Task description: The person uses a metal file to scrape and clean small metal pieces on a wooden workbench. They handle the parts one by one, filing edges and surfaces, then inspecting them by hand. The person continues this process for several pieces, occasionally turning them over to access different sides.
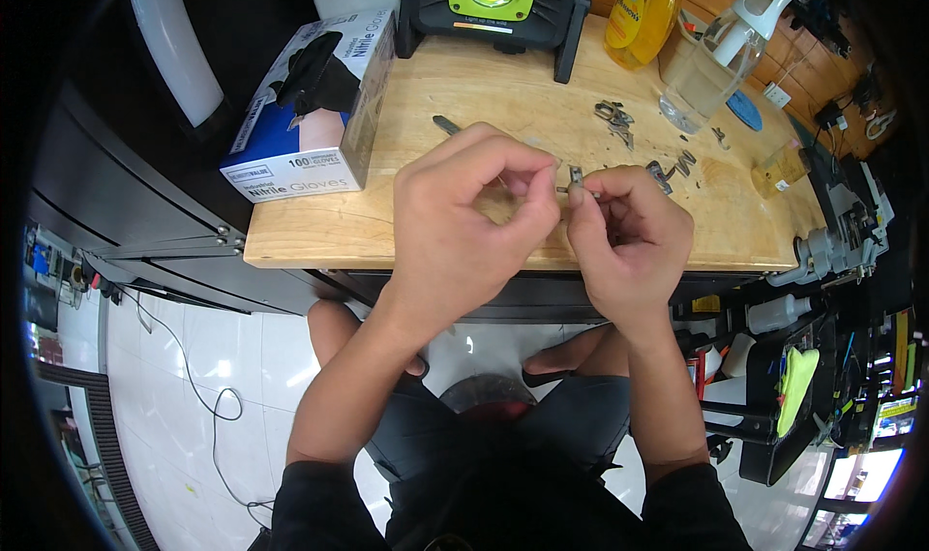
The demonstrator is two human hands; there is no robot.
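Above the front part of a wooden bench top (426,217), my left hand (464,212) and my right hand (624,232) meet fingertip to fingertip. My right hand pinches a small grey metal part (577,177) between thumb and forefinger. My left hand's fingers are curled shut on a thin metal tool; its tip (447,124) sticks out behind the hand and its front end reaches the small part. Several loose small metal parts (615,118) lie on the bench beyond my right hand, with more metal parts (674,167) just right of it.
A box of disposable gloves (310,106) stands at the bench's left end. A work lamp (494,4), a yellow bottle (639,9) and a clear spray bottle (721,53) stand at the back. A vise (837,246) sits at the right edge. Tiled floor with a cable lies below.
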